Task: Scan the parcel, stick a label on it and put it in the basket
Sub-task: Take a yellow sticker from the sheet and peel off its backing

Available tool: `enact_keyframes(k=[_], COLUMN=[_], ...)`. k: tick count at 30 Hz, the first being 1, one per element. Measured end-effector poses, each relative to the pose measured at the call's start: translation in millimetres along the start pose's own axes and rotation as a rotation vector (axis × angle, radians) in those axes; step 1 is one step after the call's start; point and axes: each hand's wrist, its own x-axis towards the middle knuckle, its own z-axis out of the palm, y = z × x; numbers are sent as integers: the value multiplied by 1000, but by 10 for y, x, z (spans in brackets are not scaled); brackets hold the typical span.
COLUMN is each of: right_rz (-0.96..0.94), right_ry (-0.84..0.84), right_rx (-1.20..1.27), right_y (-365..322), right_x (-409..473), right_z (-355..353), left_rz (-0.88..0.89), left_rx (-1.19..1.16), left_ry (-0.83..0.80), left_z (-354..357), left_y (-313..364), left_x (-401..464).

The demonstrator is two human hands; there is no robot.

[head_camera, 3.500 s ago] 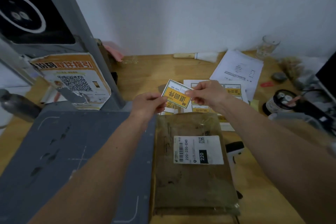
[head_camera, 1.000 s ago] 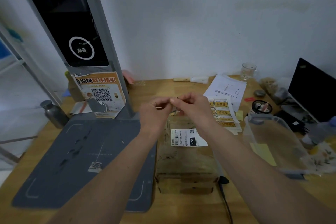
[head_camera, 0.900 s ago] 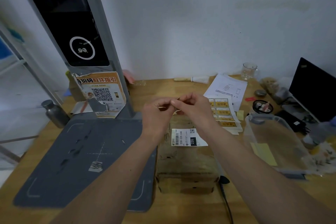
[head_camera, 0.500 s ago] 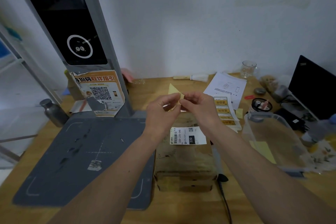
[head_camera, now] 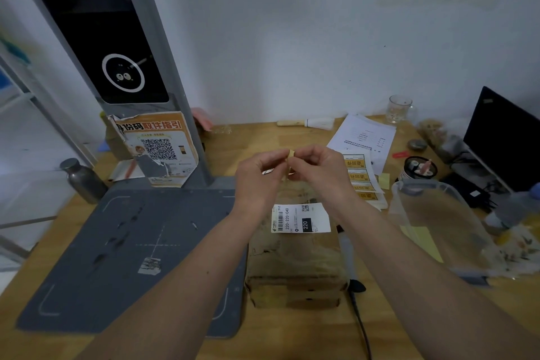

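A brown parcel (head_camera: 295, 260) wrapped in plastic lies on the wooden table, partly on the grey scanner mat (head_camera: 131, 245). It carries a white shipping label (head_camera: 301, 218). Above its far end my left hand (head_camera: 260, 175) and my right hand (head_camera: 318, 169) meet, both pinching a small yellow label (head_camera: 290, 153) between fingertips; most of the label is hidden by the fingers. A clear plastic basket (head_camera: 438, 222) stands to the right of the parcel.
The scanner column (head_camera: 125, 67) with a QR poster rises at the back left. A sheet of yellow labels (head_camera: 361, 177), papers, a glass, a jar and a laptop (head_camera: 508, 140) crowd the right. A metal bottle (head_camera: 83, 180) stands left. A black cable (head_camera: 358, 310) runs beside the parcel.
The view rose from close over the parcel to a wider one. The yellow label, flat between my hands earlier, then sticking up above my fingers, is now folded small between my fingertips.
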Motion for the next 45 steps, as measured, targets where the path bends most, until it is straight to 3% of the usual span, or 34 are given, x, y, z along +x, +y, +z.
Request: enact_keyframes(k=[6,16,45], right_rz=[33,73,8], right_ry=[-140,-164,-140], right_rx=[204,319,314], right_y=[33,40,61], right_x=[26,26,-66], right_z=[-68,-82,-48], left_rz=[24,24,-11], left_rx=[-4,-31,-18], left_ry=[-23,-26,21], left_z=[-3,14,-2], left_y=[-2,30,99], left_x=[-5,-29,-166])
